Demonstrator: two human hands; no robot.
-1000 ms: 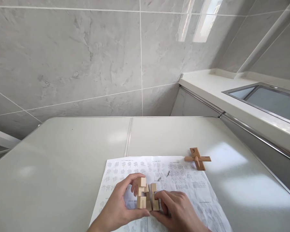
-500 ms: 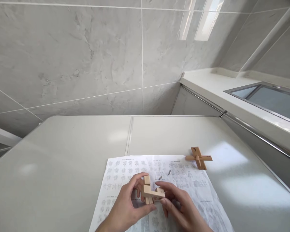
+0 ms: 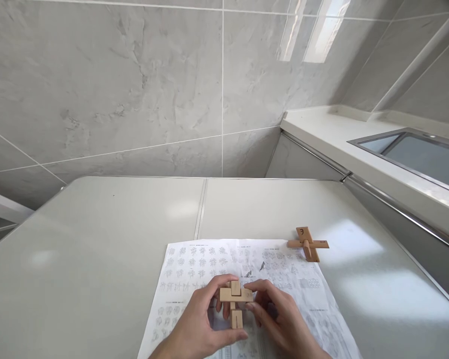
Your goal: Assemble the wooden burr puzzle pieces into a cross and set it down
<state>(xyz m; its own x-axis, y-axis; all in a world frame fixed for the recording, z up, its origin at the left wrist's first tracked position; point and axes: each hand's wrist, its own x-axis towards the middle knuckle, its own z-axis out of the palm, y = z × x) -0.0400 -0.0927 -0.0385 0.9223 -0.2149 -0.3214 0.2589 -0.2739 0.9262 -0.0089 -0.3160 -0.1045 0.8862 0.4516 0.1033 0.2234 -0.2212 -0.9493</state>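
Several pale wooden puzzle blocks (image 3: 230,295) are fitted together crosswise between my two hands, above a printed sheet. My left hand (image 3: 202,319) grips the upright blocks, its index finger at the top end and its thumb at the lower end. On the other side, my right hand (image 3: 279,314) pinches the right end of the crosswise notched block between thumb and index finger. That block lies across the upright ones and bears a small dark mark at its right end. The inner joints are hidden.
A darker wooden cross-shaped puzzle (image 3: 307,245) rests at the upper right corner of the instruction sheet (image 3: 187,294), partly on the white table (image 3: 115,239). Behind stands a grey tiled wall (image 3: 134,89). A counter with a sink (image 3: 415,144) is on the right.
The crosswise block has come level and seated across the upright blocks, where it was tilted before. My right hand has shifted slightly with it, and the upright blocks are turned straighter.
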